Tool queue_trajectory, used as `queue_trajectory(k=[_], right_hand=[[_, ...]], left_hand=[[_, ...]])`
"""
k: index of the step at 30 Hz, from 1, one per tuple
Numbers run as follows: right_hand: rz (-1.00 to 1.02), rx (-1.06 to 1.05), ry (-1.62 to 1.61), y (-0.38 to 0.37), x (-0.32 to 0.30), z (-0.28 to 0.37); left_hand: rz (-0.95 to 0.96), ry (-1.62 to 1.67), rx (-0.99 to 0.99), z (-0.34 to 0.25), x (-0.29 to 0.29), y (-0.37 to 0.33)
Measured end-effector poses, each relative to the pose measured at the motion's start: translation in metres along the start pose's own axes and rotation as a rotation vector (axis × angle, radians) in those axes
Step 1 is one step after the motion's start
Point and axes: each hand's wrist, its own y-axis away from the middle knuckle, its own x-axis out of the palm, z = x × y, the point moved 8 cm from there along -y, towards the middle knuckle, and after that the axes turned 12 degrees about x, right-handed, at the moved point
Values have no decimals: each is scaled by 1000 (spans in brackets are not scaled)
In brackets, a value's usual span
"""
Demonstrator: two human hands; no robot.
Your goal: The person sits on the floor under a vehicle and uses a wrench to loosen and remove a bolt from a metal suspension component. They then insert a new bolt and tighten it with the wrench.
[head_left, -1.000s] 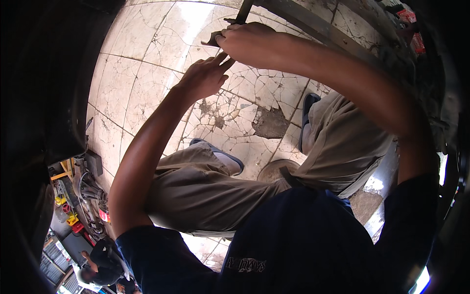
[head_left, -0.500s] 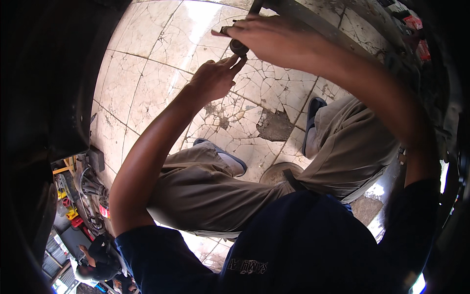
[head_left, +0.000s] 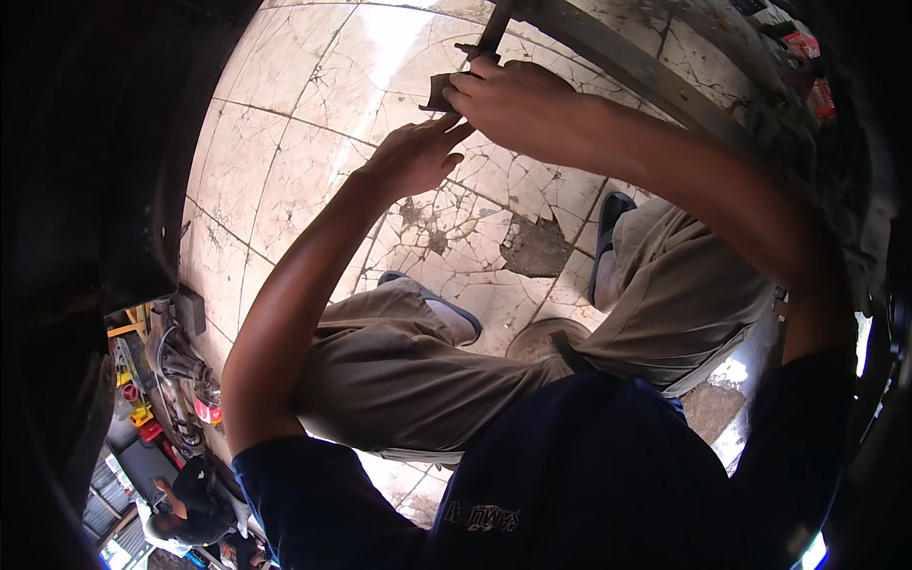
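Observation:
A dark metal rod (head_left: 495, 28) with a small collar (head_left: 475, 51) comes down from the upper edge. At its near end is a dark, curved metal bracket (head_left: 439, 92) with a hollow edge. My right hand (head_left: 518, 103) reaches in from the right, its fingers closed on the bracket from above. Coming up from the lower left, my left hand (head_left: 415, 157) has its fingers stretched toward the bracket's underside, fingertips at or near it, thumb apart. Its palm grips nothing that I can see. The right hand covers much of the rod's end.
A long metal beam (head_left: 617, 62) runs across the upper right. Below lies a cracked tile floor (head_left: 285, 142) with a broken patch (head_left: 535, 247). My sandalled feet stand apart around a round lid (head_left: 541, 337). Tools and parts (head_left: 166, 370) lie at left; another person (head_left: 185, 508) sits lower left.
My right hand has come nearer with the bracket, which now sits lower. The round end seen between my hands before is now covered. My left hand's thumb has spread out.

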Motion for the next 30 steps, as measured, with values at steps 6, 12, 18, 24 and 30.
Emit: queue_trajectory(k=[6,12,18,24,30], right_hand=[[63,-12,84,-11,5,-3],[127,-23,43,-15,1,-6],[79,2,54,-13,-2,1],[151,56,20,-16,0,-6],[178,77,-34,-22,-3,-20]], left_hand=[[-31,138,-49,3,-4,4],[-62,139,-5,5,-4,3],[24,203,-67,-3,-2,-2],[-56,251,-58,-3,0,-5],[-43,520,-180,1,11,-16]])
